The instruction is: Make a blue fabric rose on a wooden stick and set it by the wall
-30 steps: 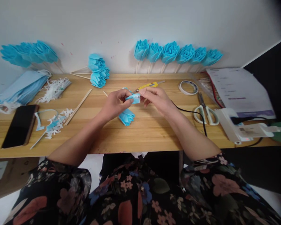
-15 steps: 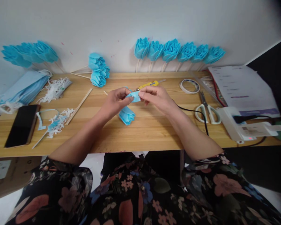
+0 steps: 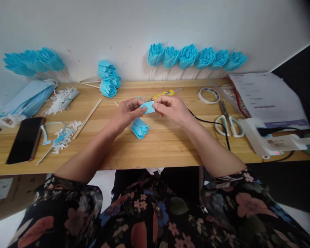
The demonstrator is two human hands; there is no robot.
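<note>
Between my two hands is a small light-blue fabric petal, held just above the wooden table. My left hand pinches its left end between thumb and fingers. The thumb and fingers of my right hand are closed on its right edge. Just below lies a partly made blue flower, its stem mostly hidden under my left hand. Behind the petal rests a yellow tool, which looks like a hot glue gun or soldering pen, with a black cord on the right.
Blue flowers on sticks lean against the wall. At left lie face masks, a phone, white ear loops and wooden sticks. Tape, scissors, a power strip and papers occupy the right.
Both hands keep hold of the petal, which now shows slightly more of its face and looks a little flatter. The view has shifted very slightly; the other things lie as before.
</note>
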